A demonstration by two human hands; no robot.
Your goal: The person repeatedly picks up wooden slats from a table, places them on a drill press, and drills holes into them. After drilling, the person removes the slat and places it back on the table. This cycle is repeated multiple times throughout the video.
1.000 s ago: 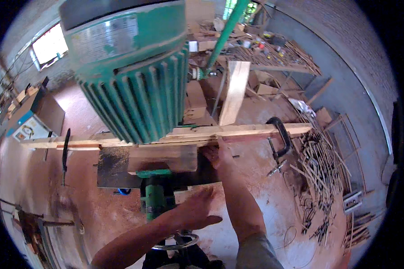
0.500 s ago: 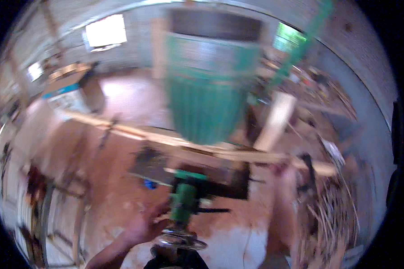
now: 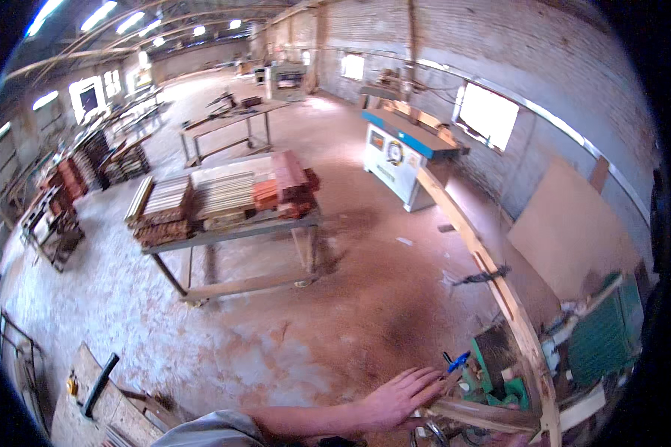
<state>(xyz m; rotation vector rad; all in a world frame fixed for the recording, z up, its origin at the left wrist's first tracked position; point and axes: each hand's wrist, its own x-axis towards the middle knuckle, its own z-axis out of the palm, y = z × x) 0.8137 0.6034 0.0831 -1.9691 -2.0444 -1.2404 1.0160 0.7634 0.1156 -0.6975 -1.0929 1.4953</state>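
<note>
My left hand (image 3: 402, 398) reaches in from the lower edge, palm down, its fingers stretched out and lying nearly flat. The fingertips are beside a green machine (image 3: 492, 365) with a small blue handle (image 3: 458, 362). A short wooden piece (image 3: 484, 413) runs from near this hand toward a long pale wooden beam (image 3: 499, 287); whether the hand touches the piece I cannot tell. Just below the hand is some shiny bent metal (image 3: 434, 432). A skin-coloured sliver at the lower edge may be my right hand (image 3: 496, 439); its fingers are hidden.
A dark clamp-like bar (image 3: 482, 276) crosses the beam, which reaches a white machine with a blue-edged top (image 3: 395, 160). A metal-framed table (image 3: 231, 237) bears stacked wooden strips. At lower left stands a board (image 3: 78, 380). A large brown sheet (image 3: 574, 223) leans by the wall.
The view has swung left, bringing the workshop floor and stacked table into sight. The green machine now sits at lower right. My right arm, plain before, is almost out of the picture.
</note>
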